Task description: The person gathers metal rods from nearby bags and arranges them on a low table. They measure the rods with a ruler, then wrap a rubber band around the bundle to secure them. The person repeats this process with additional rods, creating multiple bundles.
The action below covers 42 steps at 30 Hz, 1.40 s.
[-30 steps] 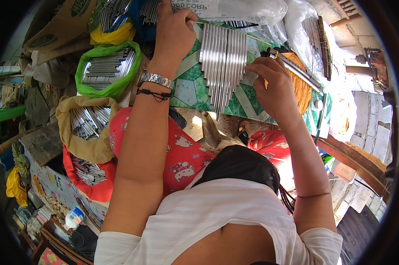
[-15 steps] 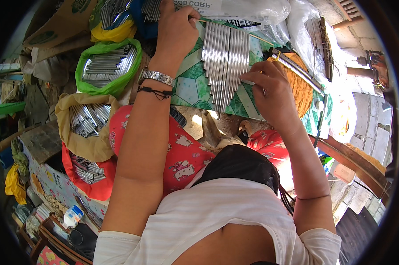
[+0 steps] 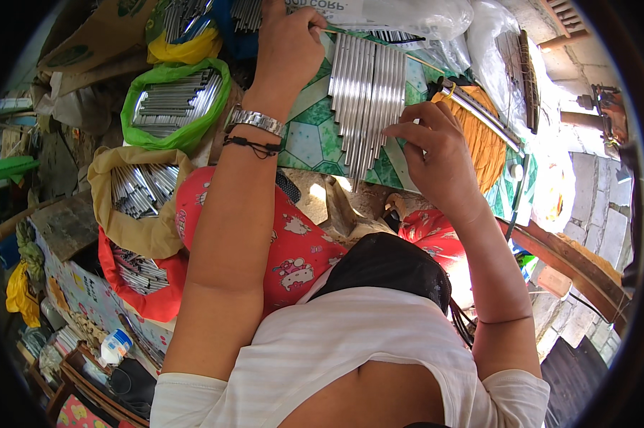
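A row of silver metal tubes (image 3: 364, 93) lies side by side on a green patterned tabletop (image 3: 311, 139), their lower ends stepped to a point. My right hand (image 3: 439, 143) is at the row's right edge, index fingertip against the tubes and fingers apart, with no tube visible in it. At the top, my left hand (image 3: 286, 50) is over the rim of a blue bag (image 3: 240, 46) of tubes. Its fingertips are partly cut off and hidden, so I cannot tell what they hold. A thin stick (image 3: 425, 64) runs along the tubes' upper ends, one end near my left thumb.
On the left stand a green bag (image 3: 128, 114), a tan bag (image 3: 104, 207) and a red bag (image 3: 158, 307), each with tubes. An orange wrapped bundle (image 3: 482, 157) and a longer metal tube (image 3: 482, 114) lie right. Clear plastic (image 3: 422, 18) covers the back.
The short tube that showed at my right fingertips is no longer seen in them. That hand has shifted slightly; my left hand remains near the blue bag.
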Available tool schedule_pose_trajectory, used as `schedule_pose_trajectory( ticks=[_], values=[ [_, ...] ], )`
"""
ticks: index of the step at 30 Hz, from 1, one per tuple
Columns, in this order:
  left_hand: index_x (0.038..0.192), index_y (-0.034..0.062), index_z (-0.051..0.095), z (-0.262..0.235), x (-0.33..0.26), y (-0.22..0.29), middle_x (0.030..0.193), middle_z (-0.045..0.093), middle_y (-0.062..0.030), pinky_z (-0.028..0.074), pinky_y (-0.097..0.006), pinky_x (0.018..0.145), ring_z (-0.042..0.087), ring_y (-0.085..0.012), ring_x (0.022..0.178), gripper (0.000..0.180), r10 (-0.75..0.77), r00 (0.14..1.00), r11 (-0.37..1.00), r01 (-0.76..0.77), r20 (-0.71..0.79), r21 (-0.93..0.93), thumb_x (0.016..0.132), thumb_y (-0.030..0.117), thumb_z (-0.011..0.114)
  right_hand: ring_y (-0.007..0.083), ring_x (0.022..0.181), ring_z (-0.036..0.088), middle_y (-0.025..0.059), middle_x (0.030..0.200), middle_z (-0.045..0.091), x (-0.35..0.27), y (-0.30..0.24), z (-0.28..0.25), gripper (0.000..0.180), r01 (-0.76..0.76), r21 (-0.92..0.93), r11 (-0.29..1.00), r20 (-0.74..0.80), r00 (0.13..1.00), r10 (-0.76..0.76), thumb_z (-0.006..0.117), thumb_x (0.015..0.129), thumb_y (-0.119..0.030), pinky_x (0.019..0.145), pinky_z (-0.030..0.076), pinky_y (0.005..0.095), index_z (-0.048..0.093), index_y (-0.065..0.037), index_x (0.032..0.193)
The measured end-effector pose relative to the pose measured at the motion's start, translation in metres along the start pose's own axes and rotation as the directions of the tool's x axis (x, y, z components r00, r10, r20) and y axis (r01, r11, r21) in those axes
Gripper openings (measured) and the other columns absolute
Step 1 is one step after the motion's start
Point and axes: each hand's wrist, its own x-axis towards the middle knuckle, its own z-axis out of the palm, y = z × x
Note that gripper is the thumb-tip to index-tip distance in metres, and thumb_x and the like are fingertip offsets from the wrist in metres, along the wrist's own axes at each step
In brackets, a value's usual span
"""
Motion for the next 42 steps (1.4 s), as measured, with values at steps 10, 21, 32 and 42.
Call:
schedule_pose_trajectory(
  ticks=[10,21,32,42],
  values=[
    [0.093,-0.0038,0.065,0.003,0.005,-0.006,0.158,0.022,-0.0342,0.035,-0.047,0.115,0.032,-0.0493,0.143,0.007,0.005,1.0,1.0,-0.005,0.008,0.025,0.089,-0.001,0.059,0.0232,0.092,0.058,0.0033,0.095,0.063,-0.002,-0.004,0.003,0.024,0.021,-0.005,1.0,0.016,1.0,-0.021,0.066,0.076,0.001,0.083,0.046,0.0397,0.077,-0.013,0.092],
    [0.093,-0.0031,0.064,0.006,0.004,-0.009,0.158,0.022,-0.0341,0.034,-0.047,0.117,0.029,-0.0492,0.144,0.007,0.001,1.0,0.999,-0.001,0.004,0.049,0.09,-0.001,0.059,0.0239,0.093,0.058,0.0035,0.095,0.063,-0.003,-0.009,0.004,0.026,0.032,0.018,0.999,0.051,0.998,-0.033,0.067,0.075,0.003,0.081,0.045,0.0403,0.077,-0.013,0.093],
    [0.092,-0.0023,0.065,0.007,0.003,-0.011,0.157,0.022,-0.0351,0.033,-0.049,0.117,0.028,-0.0508,0.144,0.008,0.038,0.999,0.999,-0.038,-0.019,0.023,0.089,-0.002,0.058,0.0237,0.092,0.058,0.0031,0.094,0.063,-0.004,-0.016,0.005,0.024,0.051,0.04,0.998,0.064,0.996,-0.054,0.068,0.075,0.002,0.08,0.045,0.0398,0.077,-0.015,0.091],
    [0.093,-0.0029,0.065,0.006,0.004,-0.01,0.158,0.021,-0.0352,0.03,-0.048,0.118,0.025,-0.0497,0.145,0.008,0.018,1.0,0.999,-0.018,0.003,0.046,0.089,-0.002,0.058,0.024,0.094,0.059,0.003,0.093,0.062,-0.005,-0.023,0.006,0.026,0.077,0.022,0.997,0.077,0.994,-0.078,0.066,0.073,0.002,0.083,0.046,0.04,0.077,-0.015,0.09]
  ],
)
